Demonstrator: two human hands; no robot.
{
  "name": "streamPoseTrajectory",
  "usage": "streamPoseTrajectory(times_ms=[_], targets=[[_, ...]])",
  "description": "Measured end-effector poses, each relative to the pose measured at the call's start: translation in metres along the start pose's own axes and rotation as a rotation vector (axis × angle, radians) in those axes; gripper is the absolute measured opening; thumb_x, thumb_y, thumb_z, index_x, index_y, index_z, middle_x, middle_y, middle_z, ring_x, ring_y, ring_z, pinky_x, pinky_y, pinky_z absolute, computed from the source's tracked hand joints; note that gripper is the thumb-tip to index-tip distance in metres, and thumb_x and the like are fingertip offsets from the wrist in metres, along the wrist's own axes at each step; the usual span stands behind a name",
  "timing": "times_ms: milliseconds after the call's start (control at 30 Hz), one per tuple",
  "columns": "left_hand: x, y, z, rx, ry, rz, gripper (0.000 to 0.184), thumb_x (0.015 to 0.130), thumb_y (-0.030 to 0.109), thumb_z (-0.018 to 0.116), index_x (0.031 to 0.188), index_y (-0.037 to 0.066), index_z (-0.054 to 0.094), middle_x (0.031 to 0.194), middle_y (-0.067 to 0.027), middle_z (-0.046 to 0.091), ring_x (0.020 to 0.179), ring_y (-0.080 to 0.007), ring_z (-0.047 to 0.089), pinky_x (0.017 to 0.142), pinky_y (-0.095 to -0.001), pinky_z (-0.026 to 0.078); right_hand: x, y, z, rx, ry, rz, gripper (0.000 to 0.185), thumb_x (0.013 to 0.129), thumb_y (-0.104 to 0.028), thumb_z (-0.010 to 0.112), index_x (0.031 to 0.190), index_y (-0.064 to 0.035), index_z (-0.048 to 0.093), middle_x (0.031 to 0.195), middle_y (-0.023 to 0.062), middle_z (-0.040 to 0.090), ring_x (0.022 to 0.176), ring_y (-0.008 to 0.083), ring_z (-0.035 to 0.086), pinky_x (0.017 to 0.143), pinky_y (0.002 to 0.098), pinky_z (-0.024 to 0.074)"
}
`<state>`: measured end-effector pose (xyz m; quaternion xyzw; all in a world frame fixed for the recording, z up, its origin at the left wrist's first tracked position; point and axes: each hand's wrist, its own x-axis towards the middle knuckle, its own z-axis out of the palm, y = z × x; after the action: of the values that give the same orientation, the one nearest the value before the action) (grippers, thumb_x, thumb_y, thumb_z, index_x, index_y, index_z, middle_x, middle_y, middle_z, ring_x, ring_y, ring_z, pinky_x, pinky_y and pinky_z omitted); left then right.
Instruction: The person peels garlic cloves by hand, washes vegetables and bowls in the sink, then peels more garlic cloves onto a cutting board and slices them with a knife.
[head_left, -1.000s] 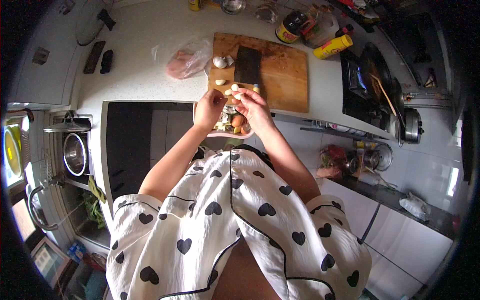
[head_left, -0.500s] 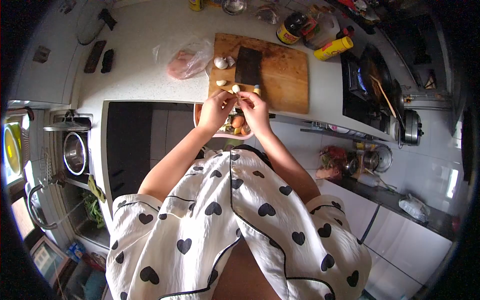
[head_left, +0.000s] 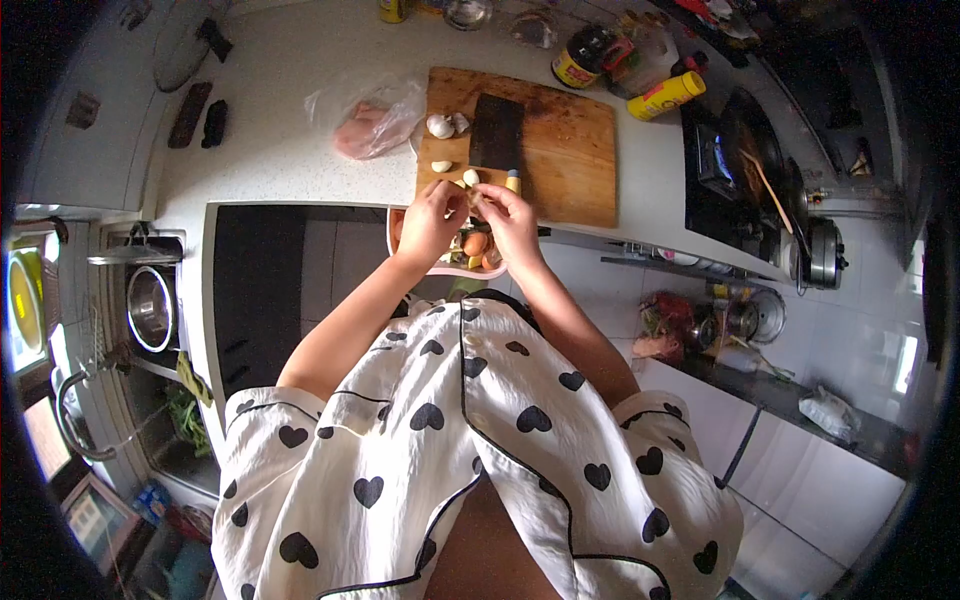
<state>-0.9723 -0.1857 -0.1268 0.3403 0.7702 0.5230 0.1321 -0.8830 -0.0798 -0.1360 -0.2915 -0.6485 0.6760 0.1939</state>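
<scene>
My left hand (head_left: 432,217) and my right hand (head_left: 508,217) meet at the front edge of the wooden cutting board (head_left: 570,150), fingers pinched around something small, perhaps a garlic clove, mostly hidden by the fingertips. Just beyond them lie a peeled clove (head_left: 471,177) and another clove (head_left: 441,167). A garlic bulb (head_left: 440,126) rests at the board's left side. Beside it is a cleaver (head_left: 496,132), its dark blade flat on the board. Below my hands, a pink-rimmed bin (head_left: 460,271) holds eggshells and scraps.
Left of the board lies a plastic bag of raw meat (head_left: 365,128). A dark-capped jar (head_left: 582,57) and a yellow bottle (head_left: 667,96) stand behind right. The stove with a wok (head_left: 745,135) is at right, the sink with a metal bowl (head_left: 151,308) at left.
My hands have come together over the board's front edge, my left hand moving right. The clove between my right fingers, visible a second ago, is now mostly hidden.
</scene>
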Motion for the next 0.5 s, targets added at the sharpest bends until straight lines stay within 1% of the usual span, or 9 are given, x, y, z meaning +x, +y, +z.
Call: streamPoseTrajectory(times_ms=[100, 167, 200, 300, 333, 433, 500], targets=[[-0.001, -0.004, -0.002, -0.045, 0.055, -0.016, 0.010, 0.074, 0.007, 0.060, 0.081, 0.001, 0.056, 0.078, -0.0127, 0.058, 0.068, -0.0280, 0.059, 0.060, -0.0347, 0.047, 0.002, -0.011, -0.007, 0.278, -0.066, 0.172, 0.023, 0.085, -0.004, 0.051, 0.107, -0.0027, 0.057, 0.096, 0.0048, 0.061, 0.082, 0.0099, 0.057, 0.070, 0.0219, 0.0455], [-0.001, -0.008, -0.004, -0.020, 0.041, -0.027, 0.009, 0.077, 0.009, 0.058, 0.082, 0.002, 0.057, 0.077, -0.0122, 0.057, 0.066, -0.0267, 0.058, 0.059, -0.0339, 0.047, 0.002, -0.015, -0.014, 0.462, -0.114, 0.321, 0.026, 0.085, -0.004, 0.050, 0.111, -0.0041, 0.055, 0.101, 0.0051, 0.060, 0.086, 0.0107, 0.057, 0.072, 0.0226, 0.0461], [0.000, -0.008, -0.005, -0.003, 0.026, -0.043, 0.009, 0.077, 0.010, 0.058, 0.082, 0.002, 0.057, 0.077, -0.0124, 0.057, 0.066, -0.0268, 0.058, 0.059, -0.0341, 0.047, 0.002, -0.013, -0.016, 0.515, -0.142, 0.327, 0.028, 0.085, -0.006, 0.051, 0.114, -0.0050, 0.053, 0.101, 0.0053, 0.060, 0.085, 0.0117, 0.057, 0.072, 0.0234, 0.0470], [0.001, -0.006, -0.005, 0.052, -0.005, -0.100, 0.011, 0.079, 0.013, 0.056, 0.081, 0.003, 0.058, 0.076, -0.0127, 0.057, 0.067, -0.0273, 0.058, 0.060, -0.0349, 0.046, 0.003, -0.011, -0.018, 0.619, -0.147, 0.409, 0.027, 0.086, -0.007, 0.050, 0.112, -0.0047, 0.054, 0.101, 0.0064, 0.060, 0.084, 0.0117, 0.057, 0.070, 0.0222, 0.0468], [0.001, -0.006, -0.005, 0.071, -0.013, -0.120, 0.012, 0.079, 0.015, 0.056, 0.081, 0.003, 0.058, 0.076, -0.0128, 0.057, 0.067, -0.0275, 0.058, 0.061, -0.0352, 0.046, 0.003, -0.010, -0.018, 0.603, -0.135, 0.399, 0.026, 0.086, -0.008, 0.051, 0.111, -0.0048, 0.055, 0.100, 0.0061, 0.061, 0.083, 0.0115, 0.057, 0.070, 0.0218, 0.0467], [-0.001, -0.022, -0.001, 0.182, -0.073, -0.068, 0.014, 0.078, 0.018, 0.056, 0.079, 0.004, 0.059, 0.076, -0.0124, 0.057, 0.069, -0.0287, 0.058, 0.062, -0.0367, 0.046, 0.006, -0.004, -0.019, 0.516, -0.079, 0.377, 0.024, 0.085, -0.009, 0.053, 0.108, -0.0052, 0.056, 0.096, 0.0051, 0.062, 0.080, 0.0108, 0.058, 0.068, 0.0210, 0.0465], [-0.003, -0.036, 0.003, 0.130, -0.135, -0.126, 0.014, 0.078, 0.017, 0.056, 0.081, 0.004, 0.060, 0.079, -0.0121, 0.059, 0.072, -0.0294, 0.058, 0.065, -0.0372, 0.046, 0.009, -0.001, -0.020, 0.408, -0.016, 0.373, 0.022, 0.084, -0.010, 0.054, 0.106, -0.0054, 0.057, 0.092, 0.0040, 0.063, 0.077, 0.0103, 0.058, 0.067, 0.0209, 0.0464]])
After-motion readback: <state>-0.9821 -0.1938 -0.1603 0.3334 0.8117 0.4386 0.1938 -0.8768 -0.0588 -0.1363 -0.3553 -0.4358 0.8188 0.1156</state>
